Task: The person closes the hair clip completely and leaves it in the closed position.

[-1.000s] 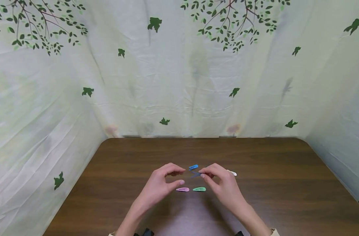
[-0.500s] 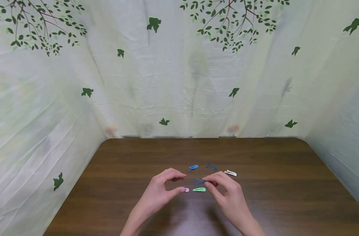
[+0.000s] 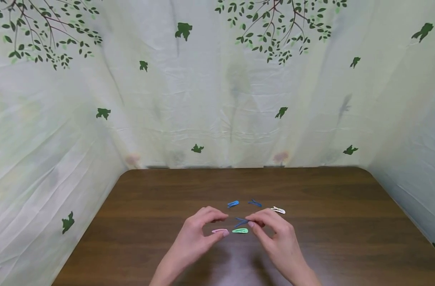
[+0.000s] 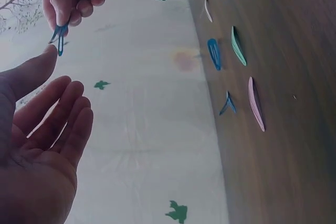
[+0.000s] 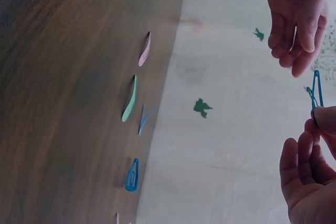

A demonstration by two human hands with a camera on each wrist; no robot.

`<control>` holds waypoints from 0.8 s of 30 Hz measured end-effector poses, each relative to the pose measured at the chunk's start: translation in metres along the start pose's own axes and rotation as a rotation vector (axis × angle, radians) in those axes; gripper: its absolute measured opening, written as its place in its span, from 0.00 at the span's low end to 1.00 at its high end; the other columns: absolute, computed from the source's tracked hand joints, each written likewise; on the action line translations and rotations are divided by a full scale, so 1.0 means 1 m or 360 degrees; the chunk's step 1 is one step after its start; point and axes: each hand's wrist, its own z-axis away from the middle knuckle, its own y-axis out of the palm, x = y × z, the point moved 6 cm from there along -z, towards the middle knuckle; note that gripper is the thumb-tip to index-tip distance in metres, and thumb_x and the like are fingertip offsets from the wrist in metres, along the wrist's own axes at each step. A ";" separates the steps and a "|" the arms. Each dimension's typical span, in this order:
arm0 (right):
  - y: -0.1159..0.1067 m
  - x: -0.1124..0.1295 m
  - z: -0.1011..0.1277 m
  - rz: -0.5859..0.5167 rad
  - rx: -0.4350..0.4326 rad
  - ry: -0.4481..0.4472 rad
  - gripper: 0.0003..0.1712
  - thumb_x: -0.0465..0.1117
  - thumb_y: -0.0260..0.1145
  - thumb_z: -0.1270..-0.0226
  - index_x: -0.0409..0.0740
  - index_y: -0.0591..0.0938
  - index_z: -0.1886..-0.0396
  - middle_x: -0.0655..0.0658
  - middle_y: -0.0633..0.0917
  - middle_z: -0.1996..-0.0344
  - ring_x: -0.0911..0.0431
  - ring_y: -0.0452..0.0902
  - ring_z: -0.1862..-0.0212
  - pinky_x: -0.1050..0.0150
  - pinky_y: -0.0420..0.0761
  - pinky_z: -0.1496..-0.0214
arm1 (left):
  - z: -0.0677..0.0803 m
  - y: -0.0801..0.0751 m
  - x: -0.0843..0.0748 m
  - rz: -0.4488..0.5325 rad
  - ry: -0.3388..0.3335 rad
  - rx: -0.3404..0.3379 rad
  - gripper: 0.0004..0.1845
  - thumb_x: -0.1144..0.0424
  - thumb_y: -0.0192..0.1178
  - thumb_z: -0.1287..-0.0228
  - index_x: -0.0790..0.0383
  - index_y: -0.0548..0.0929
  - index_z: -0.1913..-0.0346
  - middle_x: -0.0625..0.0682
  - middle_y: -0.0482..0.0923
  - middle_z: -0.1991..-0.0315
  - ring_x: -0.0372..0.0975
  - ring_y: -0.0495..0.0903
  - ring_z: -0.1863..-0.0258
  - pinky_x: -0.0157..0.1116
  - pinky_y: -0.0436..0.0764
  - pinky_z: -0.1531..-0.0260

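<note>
My right hand (image 3: 276,234) pinches a blue snap hair clip (image 3: 241,221) by one end between thumb and index finger, above the table. The clip is snapped apart, its two arms spread in a V toward the left. Facing it, my left hand (image 3: 199,230) holds nothing; its thumb and fingers are parted with a gap before the clip. Below the hands lie a pink hair clip (image 3: 219,230), partly behind the left thumb, and a green hair clip (image 3: 240,230). Farther back are a light blue clip (image 3: 233,203), a dark blue clip (image 3: 255,203) and a white clip (image 3: 278,209).
The clips lie on a brown wooden table (image 3: 160,190) with rounded far corners. A pale curtain (image 3: 203,99) with green leaf and bird prints hangs behind the table and along both sides.
My right hand has moved slightly down and right with the blue hair clip, uncovering the dark blue clip behind. The left hand stays nearly in place, its thumb now overlapping the pink clip.
</note>
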 end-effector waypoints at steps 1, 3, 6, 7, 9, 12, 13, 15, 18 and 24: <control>0.000 0.000 0.000 0.0001 0.0003 -0.0002 0.14 0.32 0.71 0.37 0.56 0.86 0.57 0.58 0.83 0.63 0.62 0.76 0.63 0.70 0.75 0.59 | 0.000 0.000 -0.001 -0.0003 0.0012 -0.0006 0.16 0.65 0.73 0.44 0.50 0.85 0.52 0.36 0.80 0.56 0.36 0.79 0.55 0.34 0.78 0.55; 0.000 0.002 0.000 -0.0003 0.0009 -0.0012 0.15 0.31 0.71 0.38 0.55 0.86 0.57 0.58 0.82 0.63 0.62 0.76 0.63 0.70 0.76 0.59 | 0.000 0.001 -0.004 -0.0014 0.0043 -0.0018 0.16 0.64 0.73 0.44 0.51 0.85 0.52 0.37 0.80 0.56 0.35 0.78 0.54 0.34 0.78 0.54; 0.001 0.005 0.000 0.0003 0.0009 -0.0057 0.15 0.31 0.71 0.39 0.56 0.86 0.58 0.59 0.82 0.63 0.63 0.76 0.63 0.71 0.76 0.59 | 0.000 0.002 -0.007 -0.0041 0.0082 -0.0030 0.17 0.64 0.74 0.45 0.51 0.85 0.52 0.37 0.79 0.55 0.34 0.78 0.53 0.34 0.78 0.54; 0.001 0.006 0.001 0.0006 0.0008 -0.0079 0.15 0.31 0.71 0.39 0.56 0.86 0.58 0.59 0.82 0.63 0.64 0.76 0.63 0.72 0.76 0.59 | 0.000 0.003 -0.008 -0.0047 0.0095 -0.0030 0.17 0.64 0.74 0.45 0.51 0.85 0.51 0.38 0.80 0.55 0.34 0.77 0.53 0.34 0.78 0.53; 0.001 0.009 0.001 0.0011 0.0004 -0.0124 0.15 0.31 0.72 0.39 0.56 0.86 0.58 0.60 0.82 0.63 0.64 0.77 0.64 0.71 0.76 0.60 | 0.001 0.004 -0.011 -0.0059 0.0157 -0.0035 0.18 0.64 0.74 0.45 0.52 0.85 0.51 0.40 0.80 0.55 0.34 0.77 0.53 0.34 0.78 0.54; 0.002 0.012 0.001 0.0008 0.0010 -0.0161 0.15 0.31 0.72 0.40 0.55 0.86 0.58 0.60 0.82 0.63 0.64 0.77 0.63 0.71 0.77 0.59 | 0.000 0.006 -0.016 -0.0054 0.0216 -0.0027 0.17 0.64 0.74 0.45 0.55 0.85 0.51 0.42 0.81 0.55 0.35 0.77 0.54 0.34 0.79 0.55; 0.003 0.013 0.001 0.0008 0.0012 -0.0171 0.15 0.31 0.72 0.40 0.55 0.86 0.58 0.60 0.82 0.63 0.64 0.77 0.63 0.71 0.77 0.59 | 0.000 0.007 -0.017 -0.0046 0.0243 -0.0024 0.17 0.64 0.74 0.45 0.56 0.85 0.52 0.43 0.81 0.56 0.35 0.77 0.54 0.33 0.79 0.56; 0.004 0.015 0.002 0.0000 0.0014 -0.0187 0.15 0.31 0.72 0.40 0.55 0.86 0.58 0.60 0.82 0.63 0.64 0.78 0.62 0.72 0.77 0.59 | 0.000 0.009 -0.019 -0.0033 0.0271 -0.0021 0.16 0.65 0.73 0.44 0.58 0.85 0.52 0.43 0.81 0.56 0.35 0.77 0.54 0.31 0.80 0.57; 0.004 0.017 0.003 -0.0010 0.0014 -0.0214 0.16 0.30 0.72 0.40 0.56 0.86 0.57 0.60 0.82 0.63 0.63 0.78 0.62 0.72 0.77 0.59 | 0.001 0.010 -0.019 -0.0006 0.0249 -0.0021 0.15 0.66 0.73 0.44 0.57 0.86 0.53 0.43 0.81 0.57 0.34 0.77 0.55 0.28 0.79 0.58; 0.005 0.016 0.004 -0.0053 0.0038 -0.0208 0.15 0.30 0.71 0.39 0.53 0.86 0.57 0.58 0.83 0.61 0.62 0.79 0.60 0.71 0.77 0.58 | 0.002 0.011 -0.020 -0.0057 0.0293 -0.0099 0.15 0.68 0.73 0.45 0.57 0.86 0.54 0.43 0.82 0.59 0.37 0.79 0.59 0.28 0.78 0.59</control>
